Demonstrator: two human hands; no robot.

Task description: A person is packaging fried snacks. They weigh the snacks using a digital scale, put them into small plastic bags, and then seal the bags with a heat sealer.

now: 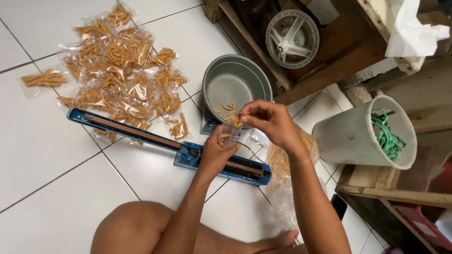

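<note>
Head view: left hand (214,155) hides small bag (227,137).

Bare white tile floor (42,155) lies open to the person's left, the widest free passage in view. Ahead, a blue heat sealer (160,141) stretches diagonally across the tiles, with a heap of filled snack packets (122,70) spread behind it. A grey metal bowl (235,84) stands just beyond both hands. To the right, a white bucket (358,136) and wooden shelving (391,193) crowd the space, leaving only narrow gaps.
</note>
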